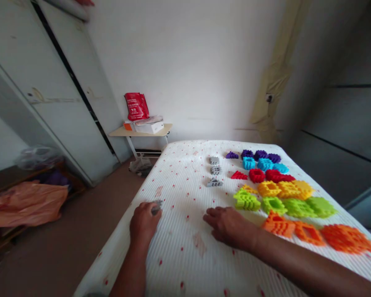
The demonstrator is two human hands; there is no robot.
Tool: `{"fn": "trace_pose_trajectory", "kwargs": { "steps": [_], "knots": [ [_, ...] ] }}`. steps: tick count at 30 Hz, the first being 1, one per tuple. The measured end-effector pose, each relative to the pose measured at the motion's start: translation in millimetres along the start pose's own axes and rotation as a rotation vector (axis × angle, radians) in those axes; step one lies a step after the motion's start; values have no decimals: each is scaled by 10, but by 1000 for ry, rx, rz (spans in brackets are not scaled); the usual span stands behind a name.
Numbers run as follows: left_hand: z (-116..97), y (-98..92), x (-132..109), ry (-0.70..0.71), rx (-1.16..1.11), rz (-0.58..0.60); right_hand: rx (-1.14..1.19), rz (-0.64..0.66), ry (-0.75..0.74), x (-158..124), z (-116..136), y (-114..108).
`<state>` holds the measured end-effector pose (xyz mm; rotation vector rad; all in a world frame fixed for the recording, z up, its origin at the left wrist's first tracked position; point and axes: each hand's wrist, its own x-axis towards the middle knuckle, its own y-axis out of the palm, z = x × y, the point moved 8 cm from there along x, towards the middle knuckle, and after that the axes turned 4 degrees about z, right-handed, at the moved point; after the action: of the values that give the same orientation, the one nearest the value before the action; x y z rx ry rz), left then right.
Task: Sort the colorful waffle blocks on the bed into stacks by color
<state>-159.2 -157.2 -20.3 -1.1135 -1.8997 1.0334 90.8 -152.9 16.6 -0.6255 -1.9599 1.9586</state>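
Observation:
My left hand (pixel 144 219) is closed around a small grey piece (pixel 156 207) near the left side of the white bed surface (pixel 179 231). Palm down, my right hand (pixel 224 224) rests on or just over the sheet, its fingers bent together; what is under them, if anything, is hidden. Beyond it stand grey pieces (pixel 214 182) in a short column. To the right lie colour-sorted rows of toothed pieces: purple (pixel 261 155), light blue (pixel 265 164), red (pixel 257 175), yellow (pixel 268 189), green (pixel 273 205) and orange (pixel 309 233).
A small table (pixel 120 132) behind the bed holds a red bag (pixel 136 106) and a white box (pixel 150 127). Orange cloth or plastic (pixel 31 204) lies at the far left. A wardrobe (pixel 71 95) stands left, and a wall closes off the back.

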Motion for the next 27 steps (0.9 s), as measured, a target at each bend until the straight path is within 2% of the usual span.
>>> {"fn": "trace_pose_trajectory", "kwargs": {
  "steps": [3,6,8,10,14,18,21,27],
  "knots": [
    [-4,-21,3,-41,-101,-45,33,-48,-93,-233,74,188],
    [24,120,13,-138,-451,-15,27,-160,-161,-464,59,235],
    [-56,237,36,-127,-629,27,21,-228,-175,-605,40,249],
    [-172,279,66,-63,-598,25,32,-279,-174,-719,28,276],
    [-304,256,92,46,-366,-24,62,-351,-139,-840,5,353],
    [-286,301,82,123,-408,95,76,-376,-116,-862,-18,412],
    [-227,311,103,110,-448,168,78,-351,-120,-866,-21,432],
    [-227,265,193,42,-419,167,73,-368,-101,-953,-20,364]
  ]
}}
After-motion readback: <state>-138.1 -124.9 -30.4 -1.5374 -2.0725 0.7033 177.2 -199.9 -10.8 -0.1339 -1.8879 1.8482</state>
